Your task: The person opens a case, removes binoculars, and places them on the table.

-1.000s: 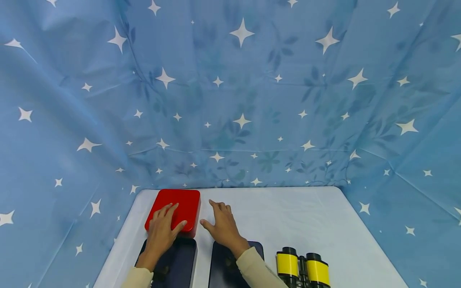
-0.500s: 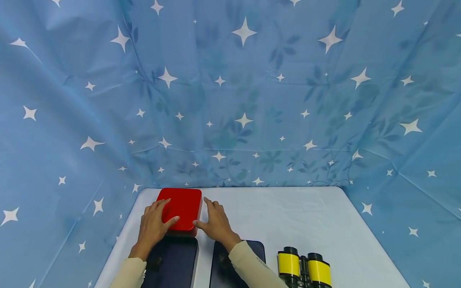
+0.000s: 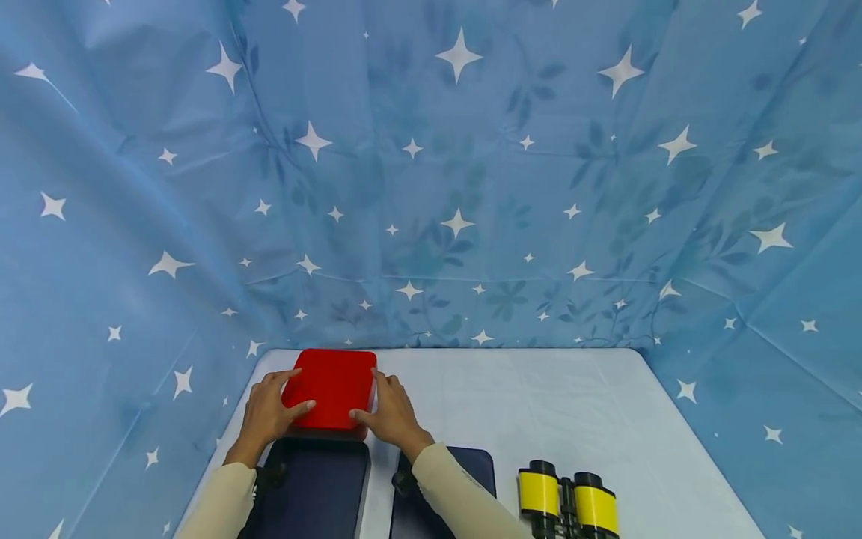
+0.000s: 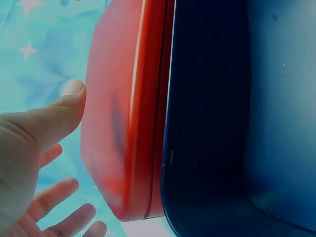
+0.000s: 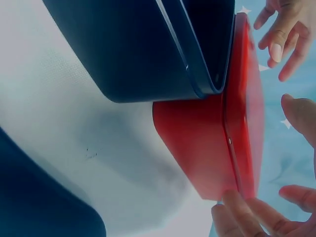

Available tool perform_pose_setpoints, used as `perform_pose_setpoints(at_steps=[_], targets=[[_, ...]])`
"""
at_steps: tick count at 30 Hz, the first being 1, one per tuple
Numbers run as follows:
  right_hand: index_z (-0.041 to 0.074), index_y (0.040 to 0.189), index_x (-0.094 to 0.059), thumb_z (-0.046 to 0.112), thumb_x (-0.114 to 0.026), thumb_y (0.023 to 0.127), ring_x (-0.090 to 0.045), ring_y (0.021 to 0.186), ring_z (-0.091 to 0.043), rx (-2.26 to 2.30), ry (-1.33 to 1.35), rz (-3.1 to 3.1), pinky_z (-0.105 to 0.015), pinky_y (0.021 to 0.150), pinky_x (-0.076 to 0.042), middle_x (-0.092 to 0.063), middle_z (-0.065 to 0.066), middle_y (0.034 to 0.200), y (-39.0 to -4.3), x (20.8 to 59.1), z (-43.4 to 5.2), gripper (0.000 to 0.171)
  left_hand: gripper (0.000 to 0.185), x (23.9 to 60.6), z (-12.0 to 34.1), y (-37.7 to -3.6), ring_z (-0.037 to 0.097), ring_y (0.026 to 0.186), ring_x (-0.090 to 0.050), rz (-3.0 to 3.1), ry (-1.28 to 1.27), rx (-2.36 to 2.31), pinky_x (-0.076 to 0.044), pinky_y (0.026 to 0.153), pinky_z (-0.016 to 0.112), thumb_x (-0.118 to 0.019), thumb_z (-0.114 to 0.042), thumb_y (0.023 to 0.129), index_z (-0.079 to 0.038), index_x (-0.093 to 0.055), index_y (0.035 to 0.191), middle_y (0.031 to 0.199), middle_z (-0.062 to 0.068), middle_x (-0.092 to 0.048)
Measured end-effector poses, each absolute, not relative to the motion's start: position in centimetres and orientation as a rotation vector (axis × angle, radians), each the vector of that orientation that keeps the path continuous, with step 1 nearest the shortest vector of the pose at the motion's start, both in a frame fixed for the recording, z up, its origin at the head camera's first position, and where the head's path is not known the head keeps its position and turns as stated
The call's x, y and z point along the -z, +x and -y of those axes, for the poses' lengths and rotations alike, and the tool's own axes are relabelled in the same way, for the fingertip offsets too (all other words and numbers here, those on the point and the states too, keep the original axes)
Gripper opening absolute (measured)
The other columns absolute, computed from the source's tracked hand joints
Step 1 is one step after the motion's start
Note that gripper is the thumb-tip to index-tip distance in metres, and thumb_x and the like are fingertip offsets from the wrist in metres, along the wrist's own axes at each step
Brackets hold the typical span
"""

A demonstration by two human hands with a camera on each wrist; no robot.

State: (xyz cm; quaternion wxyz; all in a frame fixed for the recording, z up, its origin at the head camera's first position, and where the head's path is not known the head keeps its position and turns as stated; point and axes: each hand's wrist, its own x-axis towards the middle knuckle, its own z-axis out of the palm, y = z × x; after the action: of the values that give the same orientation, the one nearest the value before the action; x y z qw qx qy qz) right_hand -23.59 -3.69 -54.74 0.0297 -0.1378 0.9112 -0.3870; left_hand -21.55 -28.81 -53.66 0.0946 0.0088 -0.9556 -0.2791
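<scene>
blue cloth (image 3: 471, 187) printed with white stars and faint leaves hangs round a white table (image 3: 572, 404). in the head view a red box (image 3: 331, 385) with rounded corners sits at the table's far left, just beyond two dark blue trays, the left tray (image 3: 316, 486) and the right tray (image 3: 465, 468), with black and yellow binoculars (image 3: 568, 501) well apart at the near right. a second ago the left hand (image 3: 264, 415) lay flat on the lid and the right hand (image 3: 390, 412) rested on the table beside it; now the two have spread to opposite sides of the box, fingers along its flanks and thumbs at the near edge, so it is bracketed by both hands, and it reads as a grip being taken, with the box a little farther back than it was.

from the left wrist, the box (image 4: 126, 113) shows a smooth, glossy shell with a thin seam between lid and base, hard against the matte rim of the left tray (image 4: 222, 123). the left hand (image 4: 29, 148) is spread, thumb near the side; whether it touches i cannot tell.

from the right wrist, the box (image 5: 212, 143) has the same glossy plastic look, the right hand's fingertips (image 5: 237, 202) at its corner, the other hand (image 5: 281, 34) beyond.
</scene>
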Motion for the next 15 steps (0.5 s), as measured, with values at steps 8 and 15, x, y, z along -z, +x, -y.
perform_pose_setpoints(at_steps=[8, 15], targets=[[0.009, 0.162, -0.042, 0.036, -0.088, 0.088, -0.061, 0.118, -0.026, 1.220, -0.400, -2.767, -0.047, 0.102, -0.060, -0.059, -0.016, 0.139, -24.0, 55.1, 4.7, 0.091, 0.080, 54.2, 29.6, -22.2, 0.054, 0.131, -0.053, 2.878, 0.101, 0.981, -0.050, 0.107, 0.069, -0.086, -0.027, 0.089, 0.000, -0.049, 0.155, 0.151, 0.035, -0.050], [0.011, 0.161, -0.044, 0.028, -0.092, 0.084, -0.058, 0.106, -0.020, 1.269, -0.327, -2.726, -0.039, 0.091, -0.063, -0.060, -0.013, 0.127, -24.4, 55.6, 5.5, 0.091, 0.082, 54.3, 29.9, -22.4, 0.051, 0.123, -0.056, 2.874, 0.155, 1.049, -0.056, 0.100, 0.063, -0.086, -0.025, 0.089, 0.002, -0.047, 0.156, 0.150, 0.035, -0.051]])
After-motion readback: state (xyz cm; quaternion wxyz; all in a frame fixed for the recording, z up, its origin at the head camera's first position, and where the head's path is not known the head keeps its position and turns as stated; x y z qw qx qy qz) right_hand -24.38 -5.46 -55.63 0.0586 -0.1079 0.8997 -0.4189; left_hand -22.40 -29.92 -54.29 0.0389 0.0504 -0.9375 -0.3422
